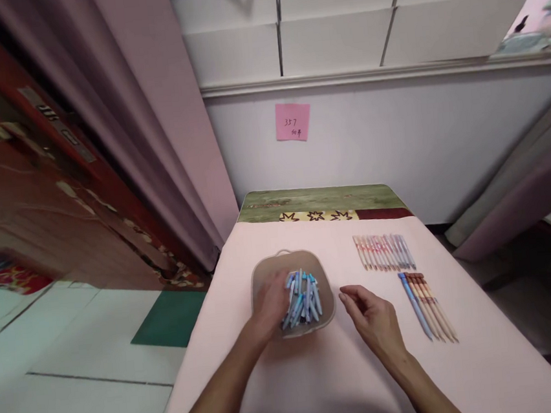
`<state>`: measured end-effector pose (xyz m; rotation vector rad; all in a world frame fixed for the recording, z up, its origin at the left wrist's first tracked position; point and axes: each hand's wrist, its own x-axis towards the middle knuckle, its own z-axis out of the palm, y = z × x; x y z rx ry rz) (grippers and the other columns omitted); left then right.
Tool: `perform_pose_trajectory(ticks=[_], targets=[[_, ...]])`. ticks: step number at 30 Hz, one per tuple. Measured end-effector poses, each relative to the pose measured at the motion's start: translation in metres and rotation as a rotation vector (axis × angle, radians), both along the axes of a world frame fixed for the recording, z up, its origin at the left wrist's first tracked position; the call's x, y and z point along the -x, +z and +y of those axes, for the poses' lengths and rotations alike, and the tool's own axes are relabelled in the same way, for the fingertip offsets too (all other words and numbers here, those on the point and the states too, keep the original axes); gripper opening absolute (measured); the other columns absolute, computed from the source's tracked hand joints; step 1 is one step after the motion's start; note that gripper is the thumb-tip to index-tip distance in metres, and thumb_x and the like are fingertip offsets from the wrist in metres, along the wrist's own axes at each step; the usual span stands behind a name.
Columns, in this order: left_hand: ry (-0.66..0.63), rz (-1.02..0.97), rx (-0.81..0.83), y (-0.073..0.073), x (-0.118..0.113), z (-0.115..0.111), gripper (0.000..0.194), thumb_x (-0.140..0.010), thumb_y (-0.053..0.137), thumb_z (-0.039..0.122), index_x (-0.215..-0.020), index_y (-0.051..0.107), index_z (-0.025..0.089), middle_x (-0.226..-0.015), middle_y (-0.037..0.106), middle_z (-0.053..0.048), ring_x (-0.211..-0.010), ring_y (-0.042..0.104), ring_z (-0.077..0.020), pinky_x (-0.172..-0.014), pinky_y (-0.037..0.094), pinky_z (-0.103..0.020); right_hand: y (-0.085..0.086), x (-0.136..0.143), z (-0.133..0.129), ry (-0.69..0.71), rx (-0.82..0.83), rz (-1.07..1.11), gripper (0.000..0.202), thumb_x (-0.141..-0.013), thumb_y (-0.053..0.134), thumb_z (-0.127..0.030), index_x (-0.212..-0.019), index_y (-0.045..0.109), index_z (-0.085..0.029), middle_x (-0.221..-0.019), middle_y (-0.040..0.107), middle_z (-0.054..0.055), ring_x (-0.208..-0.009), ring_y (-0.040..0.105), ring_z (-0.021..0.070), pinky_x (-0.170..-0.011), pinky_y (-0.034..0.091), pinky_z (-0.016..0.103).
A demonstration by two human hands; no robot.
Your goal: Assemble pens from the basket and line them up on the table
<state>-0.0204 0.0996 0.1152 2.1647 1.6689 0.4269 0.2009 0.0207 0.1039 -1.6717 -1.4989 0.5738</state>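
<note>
A beige basket (328, 284) stands on the pink-covered table and holds a pile of blue and grey pens (306, 299). Inside its left part is my left hand (273, 299), beside the pens; motion blur smears the fingers, so their grip is unclear. To the right of the basket, my right hand (369, 312) hovers above the cloth with thumb and index finger brought close together, and no object shows between them. A row of pale pens with reddish and grey parts (384, 252) lies at the right. Nearer, one blue pen (416, 306) lies beside several brown-topped pens (433, 308).
The table (350, 225) has a pink cloth, with a green patterned strip (318, 201) bare at its back edge. A pink note (293, 122) is on the wall behind. A purple curtain (150, 115) and a red-brown door (50, 189) are at the left.
</note>
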Motion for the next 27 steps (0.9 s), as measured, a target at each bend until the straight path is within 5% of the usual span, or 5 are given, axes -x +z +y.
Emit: perform_pose_trajectory(ticks=[4, 9, 19, 27], targets=[[0.102, 0.030, -0.051, 0.020, 0.031, 0.011, 0.020, -0.080, 0.047, 0.012, -0.089, 0.064, 0.016, -0.091, 0.066, -0.011, -0.089, 0.060, -0.0237, -0.082, 0.042, -0.034, 0.002, -0.003, 0.002, 0.011, -0.009, 0.002, 0.032, -0.087, 0.052, -0.048, -0.089, 0.070, -0.022, -0.065, 0.068, 0.001, -0.056, 0.063, 0.0155, -0.055, 0.046, 0.022], [0.135, 0.047, -0.070, 0.033, 0.045, 0.019, 0.018, -0.077, 0.047, 0.010, -0.080, 0.063, 0.018, -0.082, 0.064, -0.006, -0.081, 0.058, -0.0207, -0.077, 0.041, -0.030, 0.001, 0.002, 0.004, 0.057, -0.011, 0.032, 0.031, -0.087, 0.052, -0.046, -0.090, 0.070, -0.022, -0.069, 0.070, 0.002, -0.060, 0.065, 0.0164, -0.057, 0.047, 0.022], [0.012, 0.095, 0.184, -0.011, 0.000, 0.026, 0.013, -0.061, 0.058, 0.009, -0.062, 0.067, 0.018, -0.065, 0.067, -0.004, -0.067, 0.062, -0.0206, -0.062, 0.042, -0.027, -0.005, -0.008, -0.006, 0.018, 0.012, 0.048, 0.033, -0.087, 0.051, -0.049, -0.088, 0.071, -0.022, -0.071, 0.071, 0.003, -0.063, 0.067, 0.0182, -0.060, 0.051, 0.023], [0.099, 0.152, 0.226, -0.022, -0.021, 0.021, 0.012, -0.065, 0.057, 0.011, -0.068, 0.068, 0.014, -0.079, 0.071, -0.017, -0.078, 0.066, -0.0317, -0.066, 0.045, -0.037, -0.007, -0.010, -0.005, 0.043, 0.012, 0.071, 0.032, -0.087, 0.052, -0.048, -0.087, 0.070, -0.023, -0.071, 0.071, 0.001, -0.063, 0.067, 0.0172, -0.059, 0.050, 0.022]])
